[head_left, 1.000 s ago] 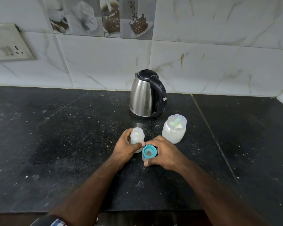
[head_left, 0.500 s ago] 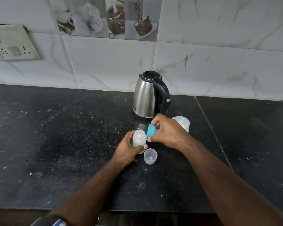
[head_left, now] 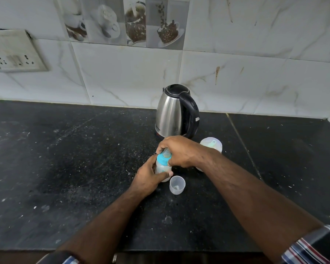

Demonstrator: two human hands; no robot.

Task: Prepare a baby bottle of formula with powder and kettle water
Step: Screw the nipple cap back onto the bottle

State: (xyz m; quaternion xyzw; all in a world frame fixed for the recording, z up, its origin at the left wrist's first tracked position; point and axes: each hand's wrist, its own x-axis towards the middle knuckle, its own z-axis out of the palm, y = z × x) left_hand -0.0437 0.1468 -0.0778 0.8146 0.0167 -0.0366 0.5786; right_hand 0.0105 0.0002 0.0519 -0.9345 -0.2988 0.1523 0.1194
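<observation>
Honestly, watch that collar thread before you shake anything

So your left hand [head_left: 148, 177] is wrapped around the body of the baby bottle [head_left: 162, 169], thumb across the front, holding it upright on the black stone counter [head_left: 65, 168]. Your right hand [head_left: 179, 151] is curled over the top, fingers pinching the teal screw collar [head_left: 163, 159] with the teat [head_left: 166, 153] poking up between them. The bottle sits right in front of the steel kettle [head_left: 174, 113], with the clear cap [head_left: 177, 184] lying open side up just beside it.

Things I'd worry about:

- Cross-threading. You're coming at the collar from the side, and if it seats tilted it'll feel tight but leak the moment you tip it. I can't tell from here whether it's level.
- Your right wrist is hovering just in front of the open powder jar [head_left: 211, 145], scoop still inside. Swing your elbow back while twisting and I reckon that jar goes over.
- The loose cap is so close to your left thumb that a twist could flick it away.
- The contents look milky, so if the water's hot, sealing and shaking could squirt through the teat.
</observation>
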